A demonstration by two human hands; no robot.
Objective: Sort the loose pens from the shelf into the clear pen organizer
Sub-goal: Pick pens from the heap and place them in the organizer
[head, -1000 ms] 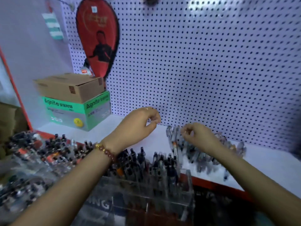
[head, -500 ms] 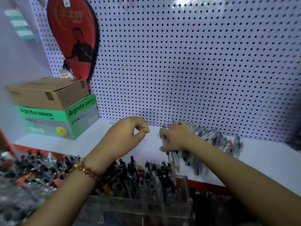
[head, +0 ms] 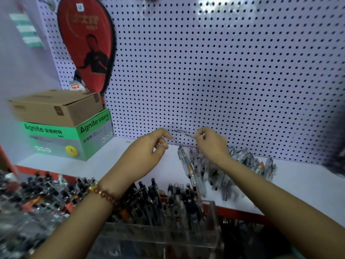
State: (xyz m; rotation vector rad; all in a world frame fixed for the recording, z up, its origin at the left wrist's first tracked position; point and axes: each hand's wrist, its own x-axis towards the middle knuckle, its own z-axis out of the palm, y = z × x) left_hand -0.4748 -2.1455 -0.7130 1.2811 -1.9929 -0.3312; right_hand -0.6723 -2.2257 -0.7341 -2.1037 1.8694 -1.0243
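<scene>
A pile of loose clear pens (head: pixel 220 171) lies on the white shelf (head: pixel 306 182) below my right hand. Both hands are raised in front of the pegboard with one clear pen (head: pixel 182 134) held level between them. My left hand (head: pixel 147 152) pinches its left end and my right hand (head: pixel 211 143) pinches its right end. The clear pen organizer (head: pixel 168 234) stands at the near edge, packed with upright pens with dark tips.
A brown carton (head: pixel 56 106) sits on a green and grey Agnite box (head: pixel 74 139) at the shelf's left. A red paddle case (head: pixel 87 43) hangs on the white pegboard (head: pixel 224 71). More pen racks (head: pixel 28 199) crowd the lower left.
My right hand has come up off the pile with a clear pen. My left hand has risen and taken the pen's other end.
</scene>
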